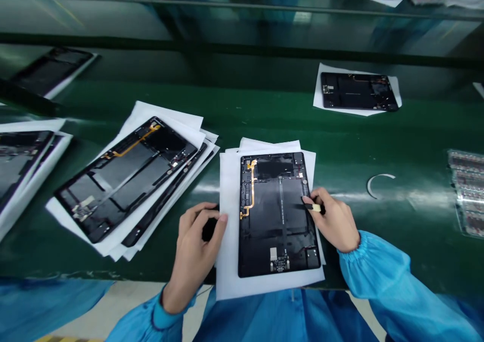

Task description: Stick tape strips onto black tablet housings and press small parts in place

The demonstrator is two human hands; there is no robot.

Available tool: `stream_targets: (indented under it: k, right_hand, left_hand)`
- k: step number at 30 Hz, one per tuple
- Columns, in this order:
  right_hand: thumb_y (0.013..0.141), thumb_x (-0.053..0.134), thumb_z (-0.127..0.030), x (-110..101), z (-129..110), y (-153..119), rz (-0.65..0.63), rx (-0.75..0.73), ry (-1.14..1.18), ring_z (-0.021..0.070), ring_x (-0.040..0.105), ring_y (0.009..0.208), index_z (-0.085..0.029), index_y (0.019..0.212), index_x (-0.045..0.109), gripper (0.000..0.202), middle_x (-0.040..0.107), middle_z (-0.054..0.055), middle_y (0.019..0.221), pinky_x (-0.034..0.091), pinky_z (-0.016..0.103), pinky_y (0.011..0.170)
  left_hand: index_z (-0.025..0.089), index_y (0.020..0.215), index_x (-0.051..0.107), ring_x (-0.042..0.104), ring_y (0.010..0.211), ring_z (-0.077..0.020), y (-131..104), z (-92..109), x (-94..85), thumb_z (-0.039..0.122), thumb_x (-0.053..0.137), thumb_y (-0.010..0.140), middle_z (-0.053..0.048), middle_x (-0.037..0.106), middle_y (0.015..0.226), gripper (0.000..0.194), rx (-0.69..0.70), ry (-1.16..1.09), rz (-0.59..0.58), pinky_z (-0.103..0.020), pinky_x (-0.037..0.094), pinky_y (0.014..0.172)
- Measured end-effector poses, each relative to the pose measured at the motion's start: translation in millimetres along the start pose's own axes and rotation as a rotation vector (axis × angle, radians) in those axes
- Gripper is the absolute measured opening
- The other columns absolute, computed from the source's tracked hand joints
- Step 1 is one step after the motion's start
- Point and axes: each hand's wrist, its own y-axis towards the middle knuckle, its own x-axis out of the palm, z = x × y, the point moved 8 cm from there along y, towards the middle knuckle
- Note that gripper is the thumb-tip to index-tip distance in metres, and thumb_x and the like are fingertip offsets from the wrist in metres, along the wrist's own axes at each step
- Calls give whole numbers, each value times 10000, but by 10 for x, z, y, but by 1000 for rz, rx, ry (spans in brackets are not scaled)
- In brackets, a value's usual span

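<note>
An opened tablet back housing (pixel 264 231), with an orange flex cable and a small circuit board, lies on white sheets (pixel 229 276) in front of me. My right hand (pixel 336 221) is at the housing's right edge, pinching a small black-and-cream piece (pixel 313 207) between thumb and fingers. My left hand (pixel 198 246) rests by the left edge of the sheets, its fingers curled toward the thumb. Something dark shows inside that curl, but I cannot make out what it is.
Left of me, a stack of tablet housings (pixel 132 175) is interleaved with white sheets; more housings (pixel 22 155) lie beyond. Another housing (pixel 357 92) sits at the back right. A curved white strip (pixel 372 183) and a clear tray (pixel 469 193) are at right. A raised shelf (pixel 242 24) spans the back.
</note>
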Motion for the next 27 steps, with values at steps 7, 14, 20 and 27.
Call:
stream_targets:
  k: [7,14,20,27]
  right_hand:
    - [948,455,-428,-52,-64,-96,11,80,528,114,431,505,-219,828,506,246,447,-65,564,330,222,503]
    - [935,467,-500,-323,-171,47,218,175,846,112,355,493,-211,883,548,304,399,-63,568,305,221,444]
    - [937,412,-495,-465,-516,831,320,82,788,129,473,570,-206,852,545,329,506,-36,634,378,229,543]
    - [881,483,-229,-555,-343,1009,395,83,639,145,607,718,-217,894,577,96,658,-14,772,419,226,662]
  left_hand:
    - [226,856,505,573,802,-194,-50,242,-30,483,447,957,-30,572,917,282,-133,-331,22,-272,466,666]
    - [255,897,511,543,680,-190,301,331,-181,650,471,875,18,529,726,397,-177,-471,33,-269,491,594]
    - [282,1139,469,677,795,-242,1089,497,-287,638,722,673,7,671,818,638,-272,-716,-48,-313,553,671]
    - [267,1040,540,626,554,-164,2567,739,-554,333,738,752,89,644,644,356,-216,-649,41,-238,517,504]
